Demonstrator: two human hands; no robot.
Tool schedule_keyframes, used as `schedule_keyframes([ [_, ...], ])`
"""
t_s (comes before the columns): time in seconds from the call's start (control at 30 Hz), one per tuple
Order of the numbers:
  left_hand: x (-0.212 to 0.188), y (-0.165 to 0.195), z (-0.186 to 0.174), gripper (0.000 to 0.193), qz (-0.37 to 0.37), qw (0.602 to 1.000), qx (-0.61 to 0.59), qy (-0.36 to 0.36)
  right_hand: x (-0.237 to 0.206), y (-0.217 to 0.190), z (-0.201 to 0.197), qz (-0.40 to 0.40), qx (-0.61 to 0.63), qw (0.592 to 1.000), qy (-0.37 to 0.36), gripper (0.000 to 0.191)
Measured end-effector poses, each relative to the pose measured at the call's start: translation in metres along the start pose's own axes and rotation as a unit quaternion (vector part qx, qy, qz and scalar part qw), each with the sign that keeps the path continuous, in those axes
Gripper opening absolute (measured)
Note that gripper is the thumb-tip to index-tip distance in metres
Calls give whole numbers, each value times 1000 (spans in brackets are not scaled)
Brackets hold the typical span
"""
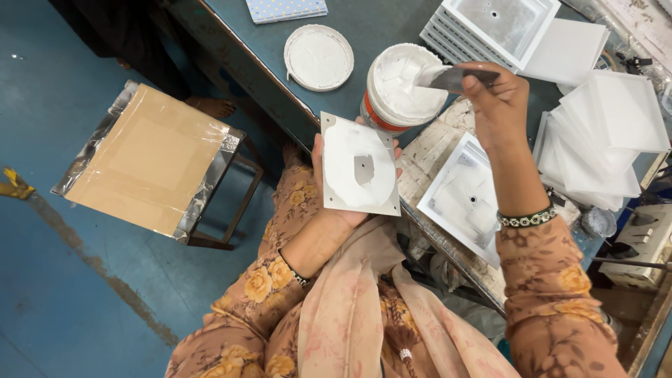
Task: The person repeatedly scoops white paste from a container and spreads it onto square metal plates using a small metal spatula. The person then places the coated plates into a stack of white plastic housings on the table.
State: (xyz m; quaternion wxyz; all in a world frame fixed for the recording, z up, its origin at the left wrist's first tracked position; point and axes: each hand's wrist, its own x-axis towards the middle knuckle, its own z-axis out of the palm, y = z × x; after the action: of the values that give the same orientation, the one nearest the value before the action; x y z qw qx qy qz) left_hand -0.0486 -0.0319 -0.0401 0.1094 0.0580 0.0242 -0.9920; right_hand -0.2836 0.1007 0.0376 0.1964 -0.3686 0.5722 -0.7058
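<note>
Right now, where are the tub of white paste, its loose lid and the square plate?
tub of white paste (402, 87), head view, on the paste surface
lid (318, 57), head view, centre
square plate (350, 150), head view, coated face

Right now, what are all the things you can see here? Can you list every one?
square plate: one, white-coated with a bare grey patch, in the left hand
tub of white paste: one, white with a red band, open on the table
spreader blade: one, grey, in the right hand over the tub
round lid: one, white, on the table
square trays: a white stack at the far edge, one more at the near edge
flat white sheets: a pile, right side
table: one, blue-grey
stool: one, cardboard-topped, on the blue floor
left hand: grip under the plate
right hand: grip on the blade
</note>
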Motion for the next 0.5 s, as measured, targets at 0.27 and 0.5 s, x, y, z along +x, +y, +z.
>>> schedule_keyframes([
  [0.27, -2, 2, -1, 92, 4, 1000, 19, 12, -7, -11, 2, -20, -102, 994, -22, 16],
  [0.5, -3, 4, -3, 92, 8, 1000, 20, 18, -21, -41, 31, -158, -457, 862, -150, 26],
])
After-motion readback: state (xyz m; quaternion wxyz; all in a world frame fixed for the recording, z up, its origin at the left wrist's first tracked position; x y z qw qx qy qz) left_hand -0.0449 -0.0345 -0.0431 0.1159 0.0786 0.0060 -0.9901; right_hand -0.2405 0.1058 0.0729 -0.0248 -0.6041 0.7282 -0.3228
